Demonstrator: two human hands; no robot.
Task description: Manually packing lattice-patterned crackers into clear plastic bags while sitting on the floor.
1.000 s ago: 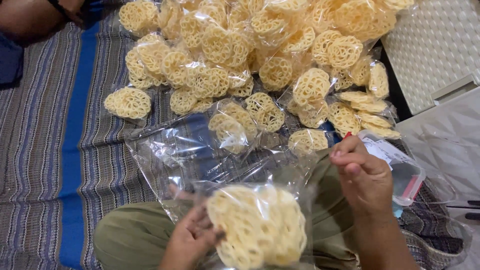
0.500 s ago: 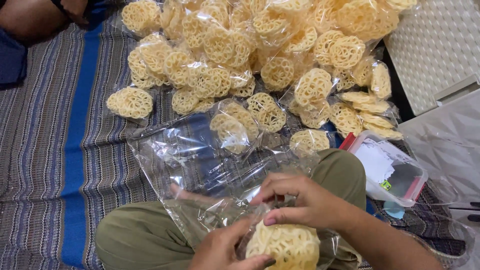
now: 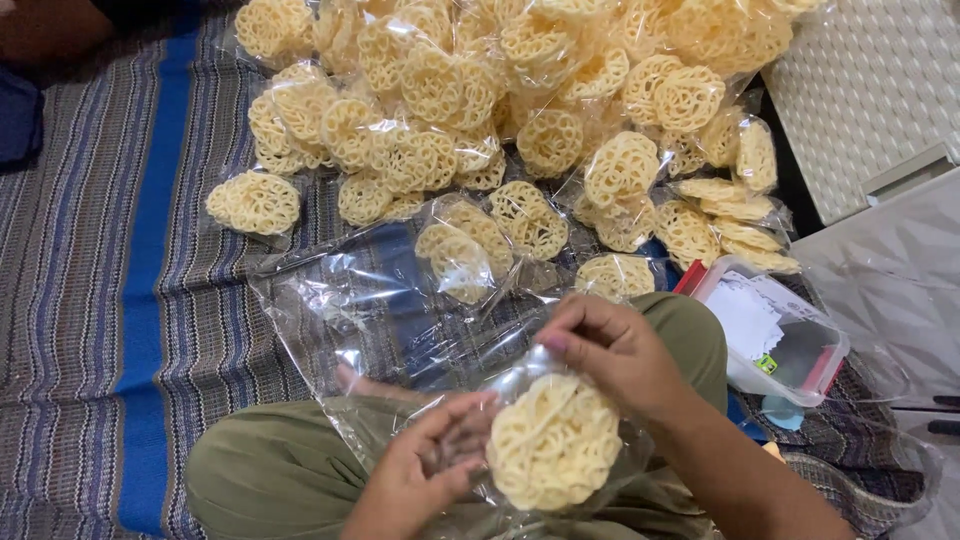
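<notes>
Plastic bag of crackers sits over our lap; left hand cups its side, right hand pinches neck shut. We judge many packs done on mat; empty bags left.

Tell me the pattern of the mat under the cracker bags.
Narrow grey-and-white stripes with a wide blue band, on the mat; head view.

Striped grey mat with a blue band underneath everything. Heap of bagged lattice crackers toward the far edge, one round cracker pack apart at its left. Loose clear plastic bags spread mid-mat. Clear lidded box with red clips near the right edge, beside a white quilted panel.
</notes>
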